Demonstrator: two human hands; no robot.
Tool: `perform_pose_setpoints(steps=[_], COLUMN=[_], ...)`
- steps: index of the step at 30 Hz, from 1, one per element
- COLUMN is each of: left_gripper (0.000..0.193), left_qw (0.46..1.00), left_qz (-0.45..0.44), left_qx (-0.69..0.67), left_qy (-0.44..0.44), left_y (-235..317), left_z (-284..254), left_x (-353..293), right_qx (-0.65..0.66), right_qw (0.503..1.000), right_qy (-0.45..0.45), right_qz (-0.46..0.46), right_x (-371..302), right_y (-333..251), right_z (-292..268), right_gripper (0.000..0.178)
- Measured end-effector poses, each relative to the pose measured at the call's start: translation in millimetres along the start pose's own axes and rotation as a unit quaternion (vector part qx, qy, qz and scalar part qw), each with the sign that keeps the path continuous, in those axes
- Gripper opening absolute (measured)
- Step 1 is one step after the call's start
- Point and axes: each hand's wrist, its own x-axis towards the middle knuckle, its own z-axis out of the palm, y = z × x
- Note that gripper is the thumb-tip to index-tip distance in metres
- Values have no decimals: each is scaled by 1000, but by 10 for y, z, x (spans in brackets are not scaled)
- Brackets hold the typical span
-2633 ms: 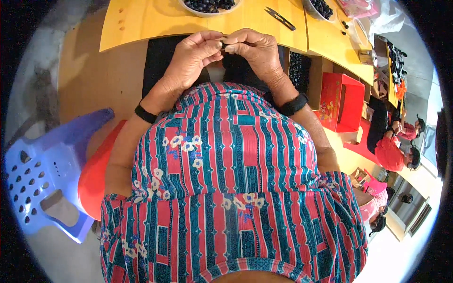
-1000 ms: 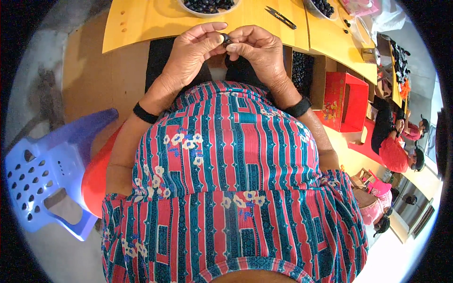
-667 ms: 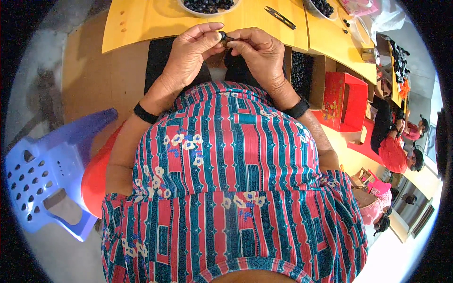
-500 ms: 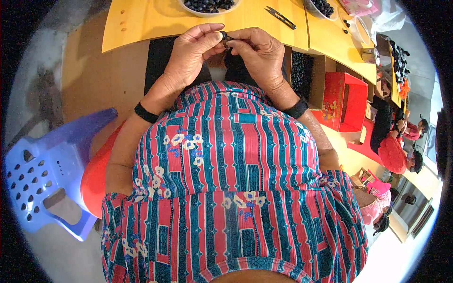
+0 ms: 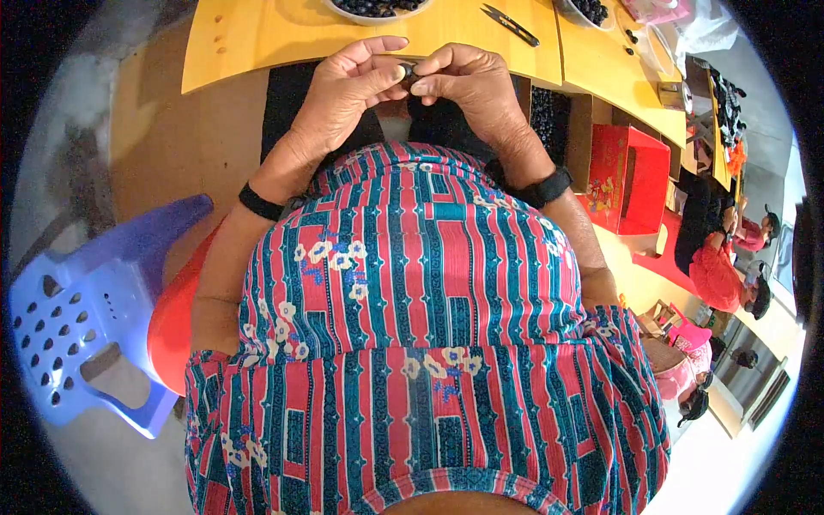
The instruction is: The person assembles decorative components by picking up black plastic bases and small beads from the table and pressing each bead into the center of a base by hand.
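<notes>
A small round black piece (image 5: 408,75) is pinched between the fingertips of both hands, just off the near edge of the yellow table. My left hand (image 5: 350,90) is closed on it with thumb and forefinger. From the other side my right hand (image 5: 474,86) grips it, thumb against the forefinger. The fingers cover much of the piece, and I cannot make out its exact kind. Beyond the hands, a white bowl (image 5: 369,18) of small black pieces stands on the table. Black thread snips (image 5: 515,28) lie to the right of that bowl.
Another bowl (image 5: 568,17) of black pieces stands farther right, with loose ones nearby. A red box (image 5: 608,176) and a cardboard box (image 5: 579,129) sit right of my lap. At left stands a blue plastic chair (image 5: 64,300). Several people work at the far right.
The black piece has turned in my fingertips and sits slightly lower. My right hand has shifted a little, its fingers more bent around the piece.
</notes>
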Motion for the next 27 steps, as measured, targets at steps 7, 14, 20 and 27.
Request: perform_pose_setpoints(steps=[7, 14, 20, 27], left_gripper=[45, 52, 51, 45], left_qw=[998, 992, 994, 995], left_qz=[-39, -77, -77, -64], left_qx=[44, 83, 66, 62], left_qy=[-36, -52, -41, -38], left_y=[-3, 56, 54, 60], left_z=[-14, -10, -13, -32], left_x=[18, -16, -21, -26], right_qx=[-28, -25, -23, -18], right_qw=[994, 990, 990, 991], right_qy=[-109, -142, -139, -128], right_qz=[7, 0, -4, -45], right_x=[-8, -21, -9, 0], right_y=[-15, 1, 58, 98], right_z=[-61, -69, -26, -17], right_gripper=[27, 26, 24, 27])
